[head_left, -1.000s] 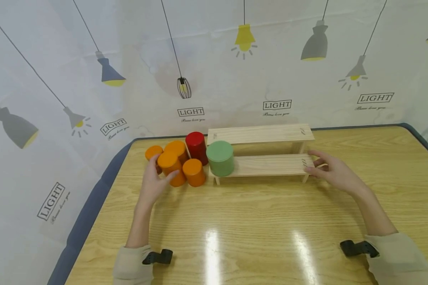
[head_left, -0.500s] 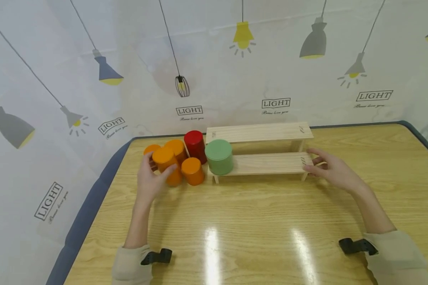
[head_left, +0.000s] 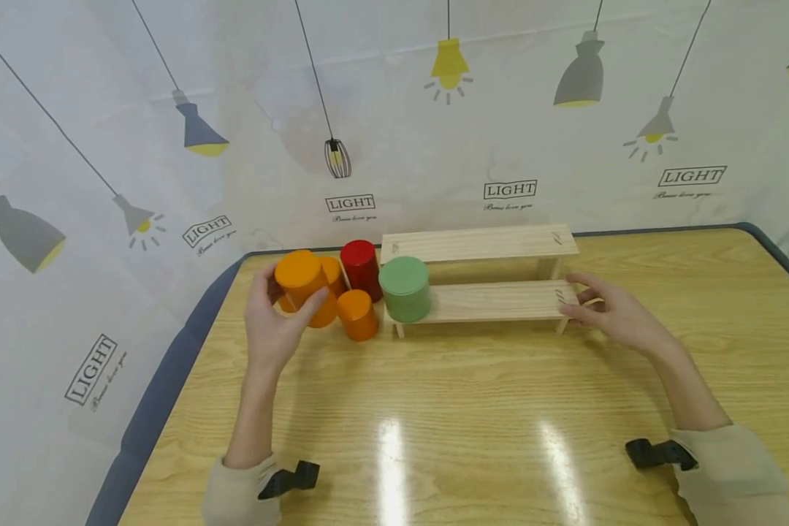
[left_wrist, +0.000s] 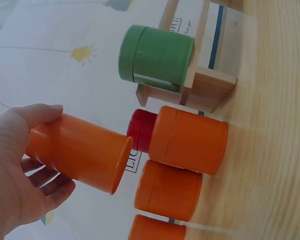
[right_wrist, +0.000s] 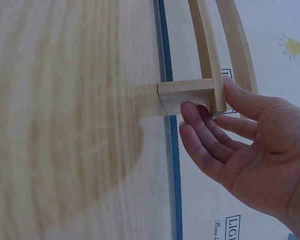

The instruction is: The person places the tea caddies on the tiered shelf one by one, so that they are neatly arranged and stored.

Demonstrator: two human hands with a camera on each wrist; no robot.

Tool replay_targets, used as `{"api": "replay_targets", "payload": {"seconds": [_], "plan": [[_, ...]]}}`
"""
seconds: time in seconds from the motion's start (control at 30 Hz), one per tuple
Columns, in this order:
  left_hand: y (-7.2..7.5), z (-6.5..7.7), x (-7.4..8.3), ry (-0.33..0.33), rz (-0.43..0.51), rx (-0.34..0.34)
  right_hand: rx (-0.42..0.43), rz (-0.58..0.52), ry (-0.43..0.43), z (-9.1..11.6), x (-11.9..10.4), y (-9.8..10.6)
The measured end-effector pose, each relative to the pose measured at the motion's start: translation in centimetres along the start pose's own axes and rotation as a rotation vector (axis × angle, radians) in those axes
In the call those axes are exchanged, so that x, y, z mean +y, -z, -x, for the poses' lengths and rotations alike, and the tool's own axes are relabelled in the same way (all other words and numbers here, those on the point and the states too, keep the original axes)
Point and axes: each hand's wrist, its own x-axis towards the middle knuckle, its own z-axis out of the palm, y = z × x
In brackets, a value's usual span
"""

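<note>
My left hand [head_left: 269, 325] grips a tall orange canister [head_left: 302, 276] around its upper part, thumb on one side and fingers on the other. In the left wrist view this canister [left_wrist: 80, 152] hangs tilted, its bottom raised off the table. At the right end of a two-tier wooden rack [head_left: 493, 303], my right hand [head_left: 618, 314] pinches the lower board. The right wrist view has the thumb on the board's top, with fingers curled under its end [right_wrist: 219, 97]. A green canister [head_left: 405, 292] stands on the left end of that lower board.
A small orange canister [head_left: 358, 315] stands left of the rack, with a red canister [head_left: 361, 270] behind it. Two more orange canisters are partly hidden behind the held one. The rack's upper board [head_left: 480, 245] runs near the table's back edge, before a lamp-printed backdrop [head_left: 408, 131].
My left hand has raised the tall orange canister off the table, moving it up and slightly left, over the other orange ones. The right hand stays on the rack's end.
</note>
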Motion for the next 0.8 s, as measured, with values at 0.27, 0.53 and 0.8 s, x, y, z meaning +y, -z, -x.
{"api": "replay_targets", "payload": {"seconds": [0.27, 0.53, 0.8], "plan": [[-0.5, 0.4, 2.2, -0.063, 0.060, -0.013, 0.000, -0.005, 0.005, 0.0, -0.1, 0.0], [-1.5, 1.3, 4.3, -0.112, 0.121, -0.059, -0.003, -0.005, 0.007, 0.0, -0.1, 0.1], [-2.9, 2.1, 6.4, -0.162, 0.200, -0.137, -0.003, -0.015, 0.008, 0.0, -0.1, 0.0]]}}
